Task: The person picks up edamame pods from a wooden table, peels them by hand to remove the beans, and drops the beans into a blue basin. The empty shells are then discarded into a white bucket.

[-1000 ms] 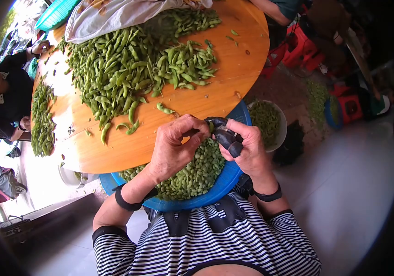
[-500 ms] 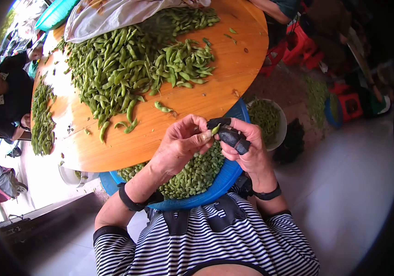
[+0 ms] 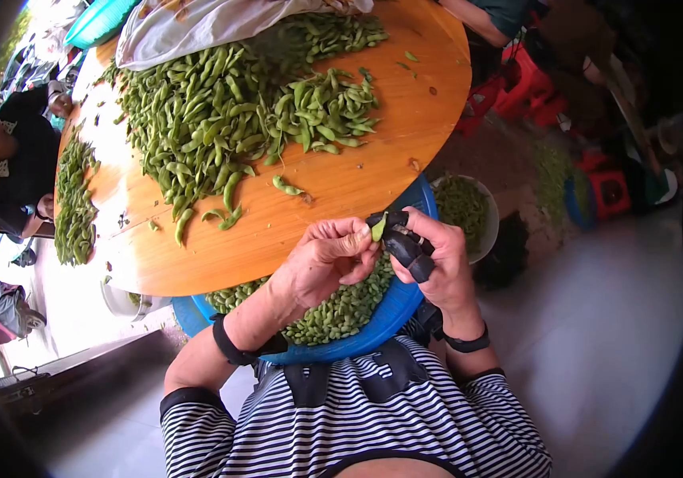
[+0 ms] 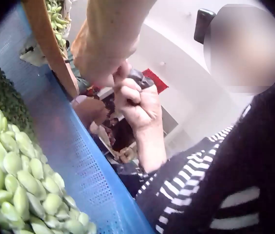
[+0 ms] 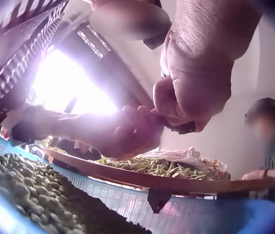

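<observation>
My left hand (image 3: 325, 259) pinches a green soybean pod (image 3: 379, 228) between thumb and forefinger. The pod's far end meets the black finger covers (image 3: 410, 253) on my right hand (image 3: 449, 259), whose curled fingers hold it from the other side. Below both hands, a blue basket (image 3: 393, 315) is filled with shelled green beans (image 3: 333, 307). The right wrist view shows both hands meeting above the basket, the pod hidden there. In the left wrist view the right hand (image 4: 140, 107) is curled, partly behind the left forearm.
A large pile of pods (image 3: 198, 119) lies on the round wooden table (image 3: 341, 183), partly under a white cloth (image 3: 198, 36). Another person (image 3: 27, 159) sits at the left beside a smaller row of pods (image 3: 77, 199). A white bucket (image 3: 491, 227) stands on the floor at right.
The pod, mostly hidden between the fingers one second ago, now shows plainly and stands more upright. My left hand has shifted slightly right and down, its fingers closer together.
</observation>
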Demonstrator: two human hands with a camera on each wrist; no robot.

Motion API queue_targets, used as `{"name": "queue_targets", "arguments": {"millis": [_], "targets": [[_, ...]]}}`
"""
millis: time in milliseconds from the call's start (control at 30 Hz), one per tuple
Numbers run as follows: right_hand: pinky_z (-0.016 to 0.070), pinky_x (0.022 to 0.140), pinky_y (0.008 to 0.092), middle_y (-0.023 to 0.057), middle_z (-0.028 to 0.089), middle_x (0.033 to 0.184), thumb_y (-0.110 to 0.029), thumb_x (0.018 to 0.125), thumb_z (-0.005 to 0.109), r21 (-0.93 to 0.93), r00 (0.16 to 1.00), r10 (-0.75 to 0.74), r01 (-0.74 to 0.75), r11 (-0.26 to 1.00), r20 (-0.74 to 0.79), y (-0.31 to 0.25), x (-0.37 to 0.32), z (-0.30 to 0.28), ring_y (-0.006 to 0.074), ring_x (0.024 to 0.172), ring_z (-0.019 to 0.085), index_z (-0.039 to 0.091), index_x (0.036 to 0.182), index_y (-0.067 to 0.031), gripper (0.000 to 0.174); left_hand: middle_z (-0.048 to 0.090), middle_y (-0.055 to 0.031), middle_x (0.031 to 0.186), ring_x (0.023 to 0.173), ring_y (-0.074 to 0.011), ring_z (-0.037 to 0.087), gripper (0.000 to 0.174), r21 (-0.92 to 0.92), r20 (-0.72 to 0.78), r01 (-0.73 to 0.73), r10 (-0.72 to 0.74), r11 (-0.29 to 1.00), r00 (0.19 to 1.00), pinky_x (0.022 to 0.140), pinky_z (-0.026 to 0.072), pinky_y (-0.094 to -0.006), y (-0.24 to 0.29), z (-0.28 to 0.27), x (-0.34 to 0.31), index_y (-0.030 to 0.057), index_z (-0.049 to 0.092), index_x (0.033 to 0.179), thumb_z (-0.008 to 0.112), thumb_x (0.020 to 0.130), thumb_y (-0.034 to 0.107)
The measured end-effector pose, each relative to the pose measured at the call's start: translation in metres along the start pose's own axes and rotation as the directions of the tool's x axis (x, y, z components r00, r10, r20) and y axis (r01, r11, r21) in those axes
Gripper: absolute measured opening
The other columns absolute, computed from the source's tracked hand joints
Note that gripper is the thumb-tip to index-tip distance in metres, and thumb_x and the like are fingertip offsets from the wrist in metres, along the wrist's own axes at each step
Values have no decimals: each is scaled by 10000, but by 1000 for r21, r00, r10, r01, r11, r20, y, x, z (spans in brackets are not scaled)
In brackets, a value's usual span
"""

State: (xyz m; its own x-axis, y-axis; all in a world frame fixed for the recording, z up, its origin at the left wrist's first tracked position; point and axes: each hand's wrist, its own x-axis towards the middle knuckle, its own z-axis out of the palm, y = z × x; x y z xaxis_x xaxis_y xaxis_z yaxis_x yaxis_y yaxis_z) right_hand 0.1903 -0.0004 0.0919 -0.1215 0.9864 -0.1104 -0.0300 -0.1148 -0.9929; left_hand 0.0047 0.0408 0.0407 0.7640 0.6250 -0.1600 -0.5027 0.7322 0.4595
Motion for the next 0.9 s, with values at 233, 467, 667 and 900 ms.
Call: {"name": "queue_targets", "arguments": {"millis": [233,467,667,900], "targets": [[425,609,337,150,500,769,9,703,562,-461,977,-215,199,865,19,9,-2,4,310,668,501,545,900,37,200,615,-13,769,603,-104,573,169,797,-249,94,183,596,951,528,453,-255,14,21,-4,-17,625,1029,656,919,107],[439,617,365,150,505,780,41,681,604,-560,948,-316,248,791,-27,16,-5,10,333,696,540,542,886,28,215,611,-115,815,734,-201,649,273,913,-6,-101,260,396,966,602,500,-363,16,20,-9,-54,577,1162,584,905,35],[437,613,412,151,454,797,75,627,629,-709,897,-436,258,657,-78,14,-8,29,360,712,535,543,924,9,316,617,-26,827,639,-109,517,293,405,-254,-31,145,914,956,604,452,-264,5,24,-3,6,626,1181,455,951,63],[422,613,413,149,449,813,59,604,576,-661,931,-364,252,707,-35,11,-9,15,353,714,522,525,907,11,311,648,-20,800,692,-114,578,278,438,-279,-5,141,899,950,629,482,-257,-6,12,0,-24,661,1105,485,896,23]]}}
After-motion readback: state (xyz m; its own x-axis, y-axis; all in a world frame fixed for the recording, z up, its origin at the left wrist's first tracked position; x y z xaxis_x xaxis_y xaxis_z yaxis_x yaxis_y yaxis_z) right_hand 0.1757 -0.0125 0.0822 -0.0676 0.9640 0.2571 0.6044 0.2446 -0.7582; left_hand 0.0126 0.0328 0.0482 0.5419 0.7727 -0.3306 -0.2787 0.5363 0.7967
